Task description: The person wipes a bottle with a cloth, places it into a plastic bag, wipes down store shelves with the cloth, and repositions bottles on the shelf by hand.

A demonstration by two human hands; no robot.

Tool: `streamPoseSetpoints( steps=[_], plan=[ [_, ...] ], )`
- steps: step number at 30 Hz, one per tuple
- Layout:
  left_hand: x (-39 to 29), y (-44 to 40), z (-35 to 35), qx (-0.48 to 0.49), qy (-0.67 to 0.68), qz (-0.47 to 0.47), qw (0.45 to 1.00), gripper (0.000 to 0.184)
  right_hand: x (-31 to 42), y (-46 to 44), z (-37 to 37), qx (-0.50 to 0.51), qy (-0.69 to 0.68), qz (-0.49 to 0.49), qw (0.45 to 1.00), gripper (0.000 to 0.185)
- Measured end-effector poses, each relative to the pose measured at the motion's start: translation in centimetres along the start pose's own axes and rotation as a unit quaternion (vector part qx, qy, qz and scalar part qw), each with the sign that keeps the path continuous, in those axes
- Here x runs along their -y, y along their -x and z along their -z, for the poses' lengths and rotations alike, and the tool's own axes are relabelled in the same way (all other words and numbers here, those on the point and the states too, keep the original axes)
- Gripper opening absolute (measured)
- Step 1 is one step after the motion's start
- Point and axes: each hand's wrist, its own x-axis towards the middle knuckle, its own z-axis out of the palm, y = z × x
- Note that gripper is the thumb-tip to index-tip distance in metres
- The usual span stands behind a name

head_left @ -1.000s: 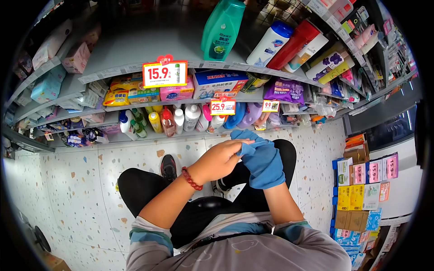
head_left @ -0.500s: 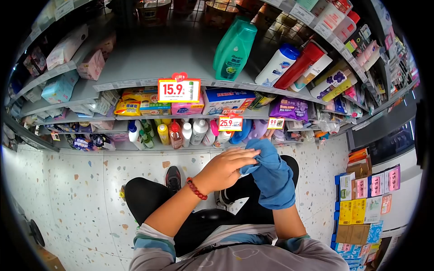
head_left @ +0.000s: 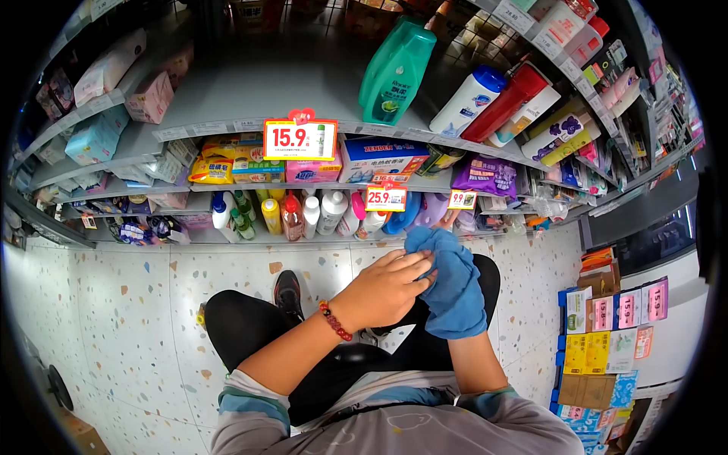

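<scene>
A blue cloth [head_left: 453, 292] is bunched around my right hand and wrist, hiding most of them. Beyond its far end, the stretched fingertips of my right hand [head_left: 447, 219] show in front of the lowest shelf. My left hand [head_left: 387, 286], with a red bead bracelet [head_left: 334, 320] at its wrist, has its fingers bent onto the cloth's left edge and grips it there. The thumb of that hand is largely hidden. Both hands are above my bent knees, in front of the shelves.
Green shampoo bottles [head_left: 397, 72] stand on the grey upper shelf [head_left: 258, 91]. Below are boxes, bags and several bottles, with a price sign [head_left: 300, 140] hanging from the edge. Stacked boxed goods [head_left: 591, 353] stand on the right over the speckled floor [head_left: 121, 318].
My left hand has shifted slightly along the cloth, its fingers more bent and spread. The cloth around my right hand has moved a little left and up in view.
</scene>
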Motion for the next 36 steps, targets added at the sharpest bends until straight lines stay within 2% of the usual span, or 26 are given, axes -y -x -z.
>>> streamPoseSetpoints(
  steps=[1,2,4,5,7,8,9,11,13,14,15,16,19,21,23,24,28,32,34,36],
  plan=[
    [0.1,0.0,0.1,-0.001,0.000,0.001,1.000,0.036,0.3,0.0,0.1,0.006,0.045,-0.031,0.998,0.011],
    [0.2,0.1,0.2,0.008,0.004,-0.007,1.000,0.034,-0.1,0.0,0.0,0.008,0.045,-0.030,0.998,0.011],
    [0.4,-0.1,0.8,0.016,0.007,-0.013,1.000,0.032,-1.0,-0.1,0.0,0.008,0.150,-0.027,0.988,0.010],
    [0.4,-0.2,1.3,-0.002,0.024,-0.022,0.999,0.029,-1.2,-0.2,-0.1,0.009,0.150,-0.026,0.988,0.010],
    [0.6,-0.4,2.5,-0.021,0.043,-0.029,0.998,0.027,-0.3,-0.9,-0.5,-0.039,0.088,-0.094,0.991,0.010],
    [1.0,-0.3,3.2,-0.070,0.057,-0.023,0.996,0.025,0.3,-1.4,-0.7,-0.055,0.067,-0.116,0.989,0.011],
    [1.4,-0.2,4.1,-0.119,0.072,-0.018,0.990,0.023,0.9,-2.1,-1.0,-0.108,-0.176,-0.048,0.977,0.009],
    [2.1,0.0,6.3,-0.200,0.076,0.038,0.976,0.021,3.8,-3.5,-1.5,-0.154,-0.407,0.022,0.900,0.008],
    [3.1,0.8,7.7,-0.271,0.134,0.126,0.945,0.017,8.0,-5.3,-2.1,-0.188,-0.252,0.067,0.947,0.008],
    [3.6,1.1,8.3,-0.308,0.181,0.174,0.918,0.015,8.7,-6.6,-2.2,-0.171,-0.189,0.105,0.961,0.009],
    [4.1,1.5,8.7,-0.308,0.181,0.174,0.918,0.015,9.3,-7.9,-2.5,-0.151,-0.121,0.144,0.970,0.009],
    [4.6,1.8,9.1,-0.363,0.259,0.211,0.870,0.016,9.5,-9.4,-2.8,-0.128,-0.049,0.180,0.974,0.010],
    [5.8,2.1,10.0,-0.465,0.431,0.289,0.718,0.027,9.4,-13.2,-3.6,-0.045,0.153,0.265,0.951,0.013],
    [6.4,2.5,10.4,-0.462,0.466,0.291,0.697,0.025,9.1,-15.6,-4.7,0.011,0.245,0.299,0.922,0.015],
    [6.8,2.7,10.7,-0.459,0.526,0.319,0.641,0.028,9.2,-18.1,-5.7,0.061,0.298,0.321,0.897,0.017],
    [6.7,2.8,10.9,-0.453,0.521,0.332,0.642,0.035,9.2,-19.4,-6.5,0.084,0.322,0.331,0.883,0.018],
    [6.4,2.6,11.2,-0.434,0.524,0.312,0.663,0.040,9.4,-23.5,-9.4,0.150,0.379,0.346,0.845,0.022],
    [6.2,2.3,10.8,-0.386,0.522,0.354,0.674,0.046,9.8,-26.5,-12.5,0.191,0.406,0.346,0.824,0.026],
    [6.8,2.7,10.2,-0.352,0.530,0.376,0.673,0.049,10.3,-27.4,-13.1,0.210,0.398,0.349,0.822,0.028],
    [7.0,2.8,10.1,-0.367,0.548,0.364,0.658,0.047,11.0,-27.7,-13.2,0.242,0.351,0.368,0.826,0.030]
  ],
)
